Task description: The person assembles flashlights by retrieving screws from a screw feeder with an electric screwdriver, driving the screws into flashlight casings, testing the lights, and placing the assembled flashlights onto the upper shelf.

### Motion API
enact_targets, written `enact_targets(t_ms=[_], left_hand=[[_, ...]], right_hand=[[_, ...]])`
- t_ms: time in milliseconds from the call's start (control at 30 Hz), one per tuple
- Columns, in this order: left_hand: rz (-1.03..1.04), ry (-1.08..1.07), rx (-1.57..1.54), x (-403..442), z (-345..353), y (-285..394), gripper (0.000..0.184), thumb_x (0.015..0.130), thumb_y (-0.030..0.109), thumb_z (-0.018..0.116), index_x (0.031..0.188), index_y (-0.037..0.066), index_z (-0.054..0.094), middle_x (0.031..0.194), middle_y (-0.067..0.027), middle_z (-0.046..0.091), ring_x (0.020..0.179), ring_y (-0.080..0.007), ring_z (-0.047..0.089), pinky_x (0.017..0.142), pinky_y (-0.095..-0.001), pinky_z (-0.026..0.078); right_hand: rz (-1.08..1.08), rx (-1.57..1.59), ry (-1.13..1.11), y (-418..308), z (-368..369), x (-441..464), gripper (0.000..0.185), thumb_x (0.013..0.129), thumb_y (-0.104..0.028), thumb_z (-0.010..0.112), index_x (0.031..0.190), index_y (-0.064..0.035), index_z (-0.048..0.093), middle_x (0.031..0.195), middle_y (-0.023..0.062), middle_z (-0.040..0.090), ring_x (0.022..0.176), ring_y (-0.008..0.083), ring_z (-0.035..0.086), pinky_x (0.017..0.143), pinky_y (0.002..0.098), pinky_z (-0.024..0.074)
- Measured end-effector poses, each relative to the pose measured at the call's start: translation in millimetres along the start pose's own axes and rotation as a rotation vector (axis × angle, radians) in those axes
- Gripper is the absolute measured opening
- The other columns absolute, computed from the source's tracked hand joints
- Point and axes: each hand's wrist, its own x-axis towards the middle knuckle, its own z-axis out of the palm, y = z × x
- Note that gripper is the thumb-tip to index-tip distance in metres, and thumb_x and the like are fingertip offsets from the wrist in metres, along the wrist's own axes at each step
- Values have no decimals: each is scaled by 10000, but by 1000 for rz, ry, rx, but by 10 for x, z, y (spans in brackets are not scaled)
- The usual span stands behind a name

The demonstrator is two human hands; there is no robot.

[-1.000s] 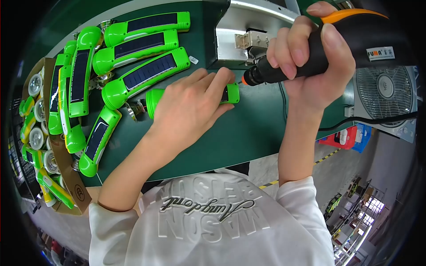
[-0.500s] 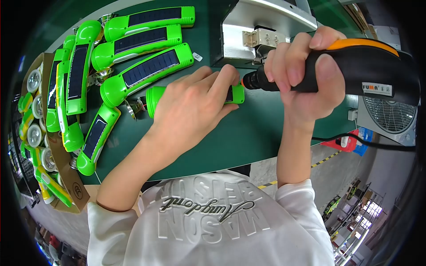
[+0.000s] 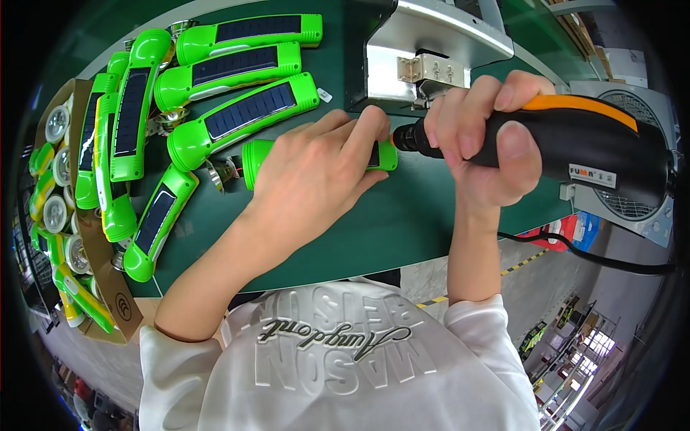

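Note:
My left hand (image 3: 313, 169) is wrapped over a green flashlight body (image 3: 256, 159) lying on the green table (image 3: 338, 248), hiding most of its solar panel. From its wide end, wires lead to a loose silver reflector (image 3: 218, 176). My right hand (image 3: 489, 136) grips a black and orange electric screwdriver (image 3: 586, 140), held roughly level. Its orange tip is at the narrow end of the flashlight, beside my left fingers; the bit itself cannot be seen. Several green flashlight bodies with solar panels, among them one angled body (image 3: 244, 115), lie left of my left hand.
A cardboard box (image 3: 115, 287) of flashlights and lamp heads stands at the far left. A metal fixture (image 3: 438, 50) is behind my hands. At the right are a fan (image 3: 632, 187) and the screwdriver's black cable (image 3: 596, 255). A small white piece (image 3: 325, 95) lies near the bodies.
The screwdriver in my right hand has swung more level and lower, its tip now at the flashlight's narrow end. My left hand has kept its hold. The view has shifted slightly.

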Motion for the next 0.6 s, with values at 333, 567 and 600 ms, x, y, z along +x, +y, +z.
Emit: enact_targets(t_ms=[333, 567, 600], left_hand=[[-31, -29, 21, 11, -34, 32, 470, 780, 198, 836, 1135, 92, 547, 959, -55, 686, 738, -292, 683, 612, -416, 533], [-22, -36, 11, 20, -34, 24, 467, 787, 198, 832, 1146, 100, 550, 921, -55, 674, 728, -286, 675, 609, -413, 529], [-26, -47, 18, 18, -51, 36, 468, 786, 198, 833, 1146, 102, 551, 911, -54, 669, 724, -284, 672, 610, -413, 528]], right_hand=[[-196, 71, -42, -346, -148, 142, 472, 964, -481, 471, 1272, -136, 567, 719, -11, 520, 518, 114, 430, 558, 319, 385], [-237, -60, 47, -456, -172, 294, 440, 977, -457, 430, 1248, -145, 580, 721, -1, 512, 527, 135, 415, 610, 348, 367], [-237, -76, 66, -445, -163, 301, 437, 978, -445, 425, 1249, -137, 577, 718, 5, 507, 527, 140, 414, 610, 354, 368]])
